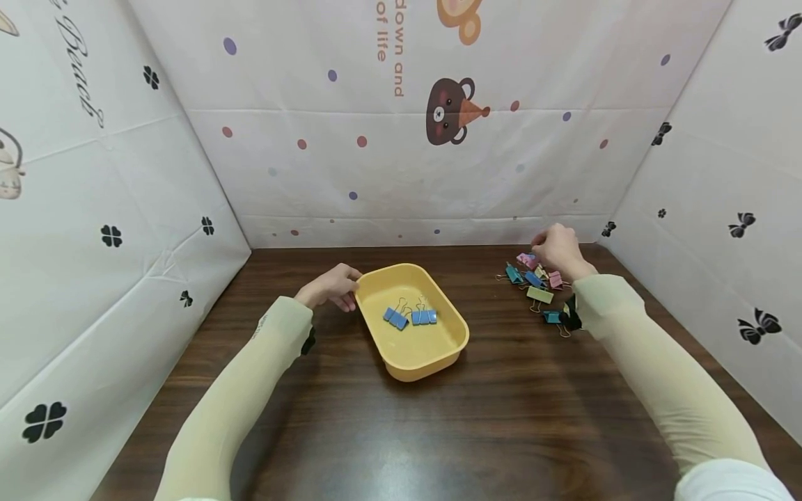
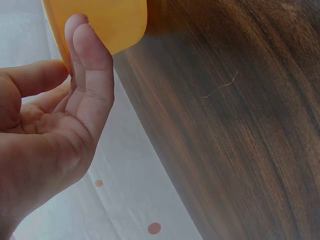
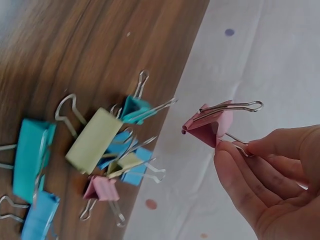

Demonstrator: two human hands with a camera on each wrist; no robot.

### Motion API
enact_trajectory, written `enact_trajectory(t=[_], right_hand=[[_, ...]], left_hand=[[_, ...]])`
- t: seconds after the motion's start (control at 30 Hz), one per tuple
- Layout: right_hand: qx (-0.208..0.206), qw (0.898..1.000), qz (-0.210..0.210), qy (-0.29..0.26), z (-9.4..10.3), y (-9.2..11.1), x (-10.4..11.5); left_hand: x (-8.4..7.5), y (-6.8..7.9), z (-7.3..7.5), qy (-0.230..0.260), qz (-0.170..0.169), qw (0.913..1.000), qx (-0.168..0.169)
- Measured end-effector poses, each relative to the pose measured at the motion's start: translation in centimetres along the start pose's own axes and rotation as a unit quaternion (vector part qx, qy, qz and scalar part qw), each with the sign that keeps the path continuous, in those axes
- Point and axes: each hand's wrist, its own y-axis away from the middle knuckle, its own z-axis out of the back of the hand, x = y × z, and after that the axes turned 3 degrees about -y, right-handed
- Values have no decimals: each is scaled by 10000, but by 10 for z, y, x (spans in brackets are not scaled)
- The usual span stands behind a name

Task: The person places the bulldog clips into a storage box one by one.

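My left hand [image 1: 332, 286] grips the left rim of a yellow plastic tray [image 1: 407, 356], thumb on one side and fingers on the other in the left wrist view. Two blue binder clips [image 1: 396, 318] lie inside it. Over at the right, my right hand [image 1: 560, 250] pinches a pink binder clip [image 3: 220, 125] by one wire handle, above the table. Below it is a loose pile of clips: a large teal clip [image 3: 31, 160], a pale green clip [image 3: 94, 142], a smaller teal clip [image 3: 135, 109], another pink clip [image 3: 103, 189] and several blue ones.
The dark wood table [image 1: 388, 438] runs back to a white printed cloth [image 1: 301, 181] standing behind it. Similar cloth walls rise on the left [image 1: 144, 313] and right [image 1: 708, 229]. A teal clip [image 1: 551, 317] lies near the right wrist, apart from the pile.
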Motion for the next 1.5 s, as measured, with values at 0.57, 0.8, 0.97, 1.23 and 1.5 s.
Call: enact_trajectory(t=[0.57,0.8,0.97,1.23,1.5], right_hand=[[65,9993,326,-184,-7,-1,36],[-13,9981,597,-125,-12,-3,47],[8,9967,801,-112,-18,-1,59],[313,9946,968,-196,-26,5,85],[379,9905,1297,-265,-33,12,109]], left_hand=[[0,0,-1,-42,-11,10000,-8],[0,-1,0,-94,-31,9999,-22],[-1,-1,0,-114,-27,9999,-26],[1,0,-1,-52,-5,10000,-31],[2,-2,0,-84,-31,10000,-36]])
